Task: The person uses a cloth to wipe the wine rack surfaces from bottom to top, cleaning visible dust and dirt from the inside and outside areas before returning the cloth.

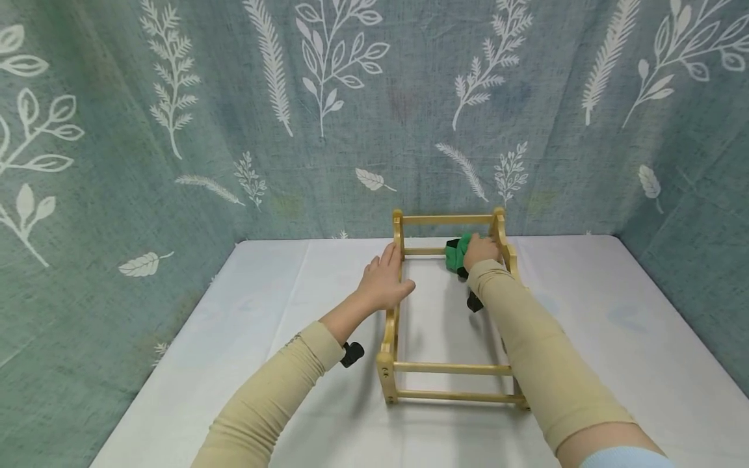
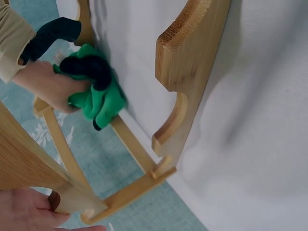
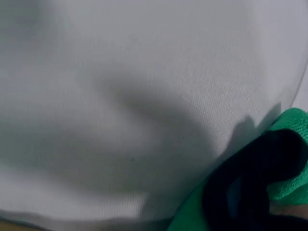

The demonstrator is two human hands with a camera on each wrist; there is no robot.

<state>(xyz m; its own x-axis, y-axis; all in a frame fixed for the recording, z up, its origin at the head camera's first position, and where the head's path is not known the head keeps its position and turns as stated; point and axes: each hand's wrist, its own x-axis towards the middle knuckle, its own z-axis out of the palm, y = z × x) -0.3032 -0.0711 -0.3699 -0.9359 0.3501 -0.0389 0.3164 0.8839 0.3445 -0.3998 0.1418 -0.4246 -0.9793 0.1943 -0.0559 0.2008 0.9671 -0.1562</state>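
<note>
A light wooden rack [image 1: 453,368] with two wavy-edged sides joined by round bars stands on the white-covered table. Near its far right corner my right hand [image 1: 481,252] grips a crumpled green-and-black fabric piece [image 1: 455,255]. Folds and dark parts of this fabric [image 2: 103,98] bulge out of the grip in the left wrist view; its exact kind cannot be told. My left hand [image 1: 383,283] rests on the rack's left side, fingers stretched forward and thumb spread inward. The right wrist view shows the green fabric [image 3: 291,120] low against the white cloth, with most of the hand hidden.
The white tabletop [image 1: 281,286] extends to both sides of the rack. Behind it and at the sides hang grey-green curtains [image 1: 328,175] with white leaf prints. A black wrist camera [image 1: 352,354] shows beside the left sleeve, another black device [image 1: 474,301] below the right wrist.
</note>
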